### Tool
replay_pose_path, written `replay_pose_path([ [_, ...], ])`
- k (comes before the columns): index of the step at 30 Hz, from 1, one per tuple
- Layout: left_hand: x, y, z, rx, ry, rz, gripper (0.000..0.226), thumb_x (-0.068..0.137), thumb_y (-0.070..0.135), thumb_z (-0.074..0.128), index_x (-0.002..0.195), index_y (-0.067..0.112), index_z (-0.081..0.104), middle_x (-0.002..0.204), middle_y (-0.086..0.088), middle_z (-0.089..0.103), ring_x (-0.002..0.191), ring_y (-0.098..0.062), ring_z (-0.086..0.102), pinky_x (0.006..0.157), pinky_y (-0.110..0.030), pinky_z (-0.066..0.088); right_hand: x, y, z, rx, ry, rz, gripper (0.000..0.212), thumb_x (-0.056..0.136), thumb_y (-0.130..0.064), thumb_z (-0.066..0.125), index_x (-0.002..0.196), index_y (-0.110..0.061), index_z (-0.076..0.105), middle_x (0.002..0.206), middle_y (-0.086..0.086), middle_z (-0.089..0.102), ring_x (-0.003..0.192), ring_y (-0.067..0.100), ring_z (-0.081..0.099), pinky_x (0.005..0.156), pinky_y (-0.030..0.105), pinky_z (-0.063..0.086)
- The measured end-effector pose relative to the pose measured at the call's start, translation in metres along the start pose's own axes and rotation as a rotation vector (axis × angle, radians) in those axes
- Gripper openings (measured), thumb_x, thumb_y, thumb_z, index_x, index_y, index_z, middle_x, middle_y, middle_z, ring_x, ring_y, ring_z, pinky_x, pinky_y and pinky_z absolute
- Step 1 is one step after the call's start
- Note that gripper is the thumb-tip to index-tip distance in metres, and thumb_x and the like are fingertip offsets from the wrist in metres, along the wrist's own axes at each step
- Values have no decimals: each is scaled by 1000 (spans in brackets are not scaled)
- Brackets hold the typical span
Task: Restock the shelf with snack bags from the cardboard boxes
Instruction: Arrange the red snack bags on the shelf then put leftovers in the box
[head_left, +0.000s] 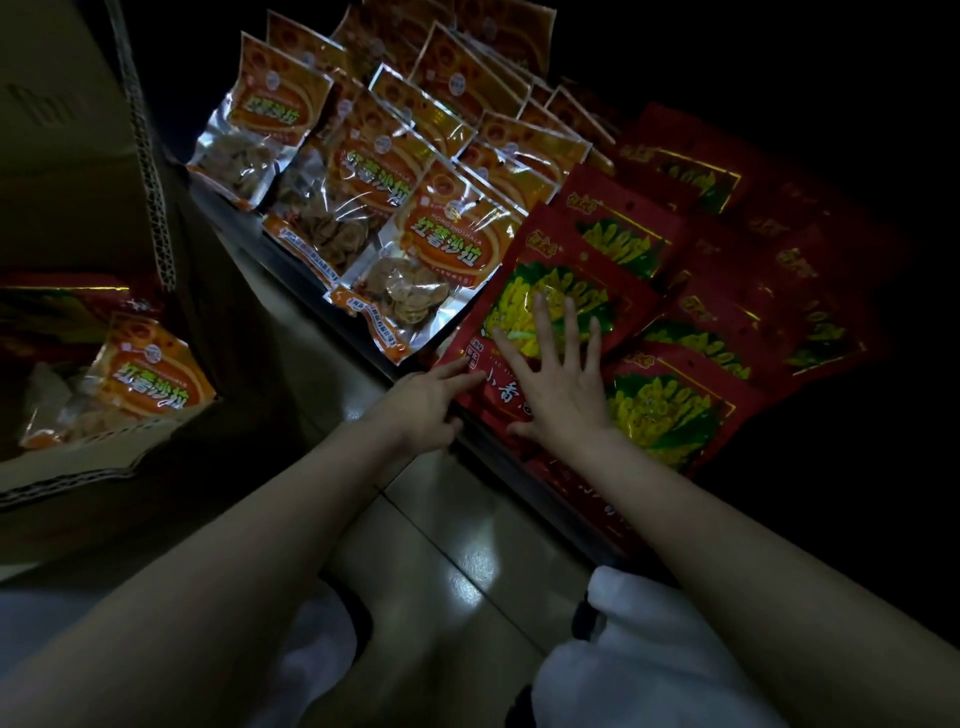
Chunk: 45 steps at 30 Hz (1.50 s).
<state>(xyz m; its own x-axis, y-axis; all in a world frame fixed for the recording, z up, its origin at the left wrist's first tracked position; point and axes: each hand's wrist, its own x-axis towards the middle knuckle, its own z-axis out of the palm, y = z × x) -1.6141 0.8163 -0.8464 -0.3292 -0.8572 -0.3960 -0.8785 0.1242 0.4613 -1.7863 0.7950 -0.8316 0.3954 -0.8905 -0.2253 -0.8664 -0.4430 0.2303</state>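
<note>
Glossy red foil catches what little light there is: the front red snack bag (550, 306), flat and rectangular with a yellow-and-green picture on its face, leans at the shelf's edge (363, 345) among rows of the same red packs running off into the dark on the right. The person's right hand (558, 384) lies flat on it, fingers straight and spread wide, gripping nothing. Their left hand (428, 402) comes in from the side with fingers extended, the tips touching the bag's lower left edge; whether the thumb is tucked under it I cannot tell.

To the left stand the orange snack bags (441, 249), crinkly, with clear plastic windows showing pale ridged rounds inside and silvery borders, overlapping in tilted rows. Further left, an open corrugated cardboard box (150, 156) shows its fluted edge; another orange bag (150, 374) lies inside, near the corner. Shiny pale floor tiles (467, 561) show below, between the forearms.
</note>
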Motion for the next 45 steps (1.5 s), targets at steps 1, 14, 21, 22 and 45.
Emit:
replay_pose_path([
  [1,3,0,-2,7,-8,7,70,89,20,53,149,27,18,158,0,8,137,-20,34,111,-29,22,3,1,0,-10,3,3,118,72,-59,67,144,-33,-22,136,17,-45,134,45,-30,105,59,-17],
  [14,0,-5,-6,86,-16,-43,57,89,23,52,143,26,34,134,-5,47,121,-23,49,102,-33,36,-5,1,2,-64,-91,-89,121,72,-62,64,143,-27,-27,138,20,-42,135,51,-23,107,65,-6],
  [21,-21,10,-40,71,118,-65,54,89,23,53,140,18,37,129,-10,51,116,-28,52,92,-35,45,-13,25,-35,-25,-76,-74,108,79,-56,61,148,-23,-16,155,15,-20,143,36,-15,111,58,-5],
  [22,-26,15,-49,53,155,-53,52,90,21,52,140,16,38,130,-10,51,115,-29,52,90,-35,45,-15,28,-45,-22,-66,-63,105,81,-55,60,148,-22,-13,156,15,-15,143,36,-12,112,58,-4],
  [45,-234,-197,-167,-225,855,-645,36,93,12,50,128,12,49,124,-7,53,112,-22,54,91,-33,45,118,-280,-258,882,-122,-387,48,88,-21,61,131,-9,44,130,11,50,118,25,50,97,33,44],
])
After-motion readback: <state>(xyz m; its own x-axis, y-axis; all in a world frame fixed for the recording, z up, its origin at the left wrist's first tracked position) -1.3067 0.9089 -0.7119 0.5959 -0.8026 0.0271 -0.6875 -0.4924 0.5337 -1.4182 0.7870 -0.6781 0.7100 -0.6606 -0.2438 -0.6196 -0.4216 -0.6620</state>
